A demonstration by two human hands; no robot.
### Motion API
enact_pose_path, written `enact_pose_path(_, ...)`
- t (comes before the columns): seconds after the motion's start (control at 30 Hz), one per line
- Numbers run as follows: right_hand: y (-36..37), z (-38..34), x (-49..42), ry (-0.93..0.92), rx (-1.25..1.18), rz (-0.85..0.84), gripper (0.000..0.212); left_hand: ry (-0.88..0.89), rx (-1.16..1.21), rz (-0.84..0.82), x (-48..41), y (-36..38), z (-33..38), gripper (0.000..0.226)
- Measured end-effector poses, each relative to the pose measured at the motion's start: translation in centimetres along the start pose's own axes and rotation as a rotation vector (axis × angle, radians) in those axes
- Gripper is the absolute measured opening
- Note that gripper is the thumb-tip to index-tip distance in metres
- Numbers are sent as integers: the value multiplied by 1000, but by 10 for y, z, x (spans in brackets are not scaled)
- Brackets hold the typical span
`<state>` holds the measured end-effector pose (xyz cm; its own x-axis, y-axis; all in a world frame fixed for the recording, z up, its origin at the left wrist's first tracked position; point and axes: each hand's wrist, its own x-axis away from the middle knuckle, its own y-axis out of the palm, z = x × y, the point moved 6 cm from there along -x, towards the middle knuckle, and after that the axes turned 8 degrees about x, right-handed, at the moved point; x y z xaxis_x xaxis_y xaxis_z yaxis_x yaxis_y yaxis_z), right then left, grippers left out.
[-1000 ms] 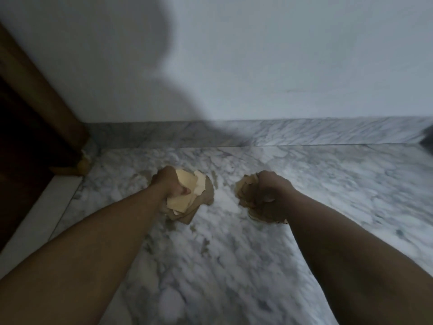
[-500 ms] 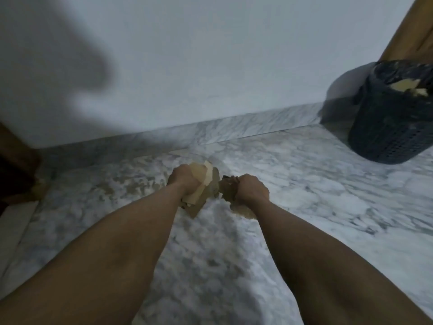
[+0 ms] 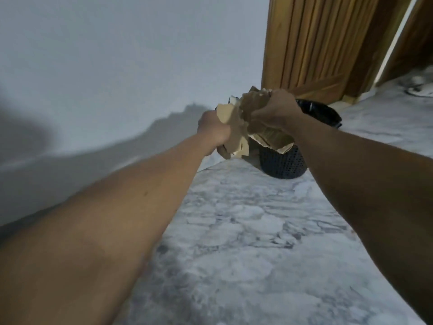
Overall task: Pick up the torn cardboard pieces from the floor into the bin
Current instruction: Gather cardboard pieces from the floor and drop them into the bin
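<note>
Torn cardboard pieces (image 3: 234,127): two bunches, touching, one per hand, raised off the floor and overlapping the top of the one black mesh bin (image 3: 285,163) in view; the number of pieces cannot be told. Left hand (image 3: 213,131) fisted round its bunch; right hand (image 3: 276,111) clutching the other from above; both arms outstretched. Marble floor (image 3: 246,231) beneath, white wall (image 3: 117,66) left, wooden door (image 3: 316,43) far right.

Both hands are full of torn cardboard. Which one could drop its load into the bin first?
Probably the right hand: its cardboard bundle overlaps the black bin in this view. The left hand holds its pieces off toward the wall.
</note>
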<state>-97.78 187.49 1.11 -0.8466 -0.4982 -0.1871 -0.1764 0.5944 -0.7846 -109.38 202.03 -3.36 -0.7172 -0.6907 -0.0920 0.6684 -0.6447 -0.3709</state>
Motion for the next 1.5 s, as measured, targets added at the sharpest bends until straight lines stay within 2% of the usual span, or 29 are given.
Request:
enact_pose_path(0.13,-10,51,-11,43,-289,138,12,-4,-36,60,-35,42,23,20)
enact_pose_path(0.27,-20,90,-36,102,-474,274,28,52,-117,93,-69,83,70,20)
enact_pose_path(0.33,-39,98,-48,96,-543,362,25,112,-136,92,-86,97,110,23)
enact_pose_path(0.4,-61,108,-56,101,-589,450,24,167,-147,55,-99,109,148,36)
enact_pose_path(0.47,-83,119,-63,128,-623,474,24,177,-151,4,-106,120,173,47)
enact_pose_path(0.57,-110,134,-87,161,-634,437,24,194,-135,-26,-116,133,190,45)
enact_pose_path(0.7,-117,141,-130,180,-628,377,29,180,-10,-7,-145,148,173,40)
enact_pose_path(0.77,-105,138,-149,172,-507,316,25,159,47,-8,-161,154,150,35)
enact_pose_path(0.93,-60,154,-173,272,-358,343,30,5,159,-60,-194,176,73,42)
enact_pose_path(1.03,-48,168,-184,341,-291,337,25,-70,202,-151,-221,195,52,33)
enact_pose_path(1.17,-41,180,-203,361,-33,249,31,23,-2,-336,-253,226,55,23)
enact_pose_path(1.27,-32,180,-216,328,128,130,44,156,-242,-522,-271,242,66,35)
enact_pose_path(1.37,-21,187,-225,430,158,86,49,135,-362,-755,-279,264,65,64)
enact_pose_path(1.43,-18,189,-227,502,169,96,40,104,-431,-914,-283,277,57,62)
enact_pose_path(1.5,-9,187,-228,565,139,33,33,81,-505,-1060,-289,283,42,51)
